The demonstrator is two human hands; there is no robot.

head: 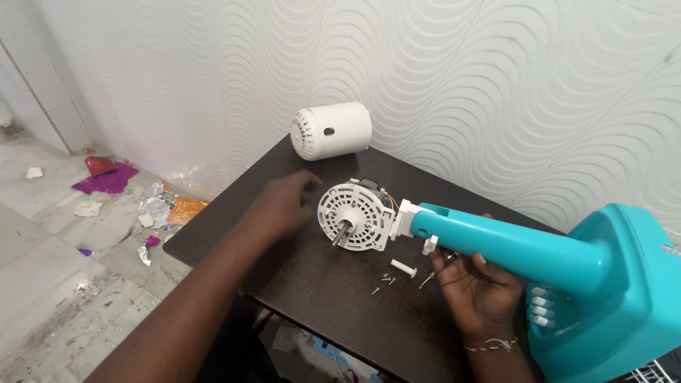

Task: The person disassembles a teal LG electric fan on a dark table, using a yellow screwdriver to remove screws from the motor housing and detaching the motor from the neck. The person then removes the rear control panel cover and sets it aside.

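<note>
A turquoise fan stand (pixel 525 248) lies across a dark table (pixel 319 284), its base at the right. At its left end sits a white fan motor (pixel 355 213) with a metal shaft. My left hand (pixel 280 206) hovers just left of the motor, fingers apart, holding nothing. From below, my right hand (pixel 475 280) grips the turquoise neck. A white cylindrical motor cover (pixel 332 130) rests on its side at the table's far edge.
A white pin (pixel 403 267) and small screws (pixel 383 281) lie loose on the table near my right hand. A white wavy-patterned wall stands behind. Crumpled foil and paper scraps (pixel 142 202) litter the tiled floor at the left.
</note>
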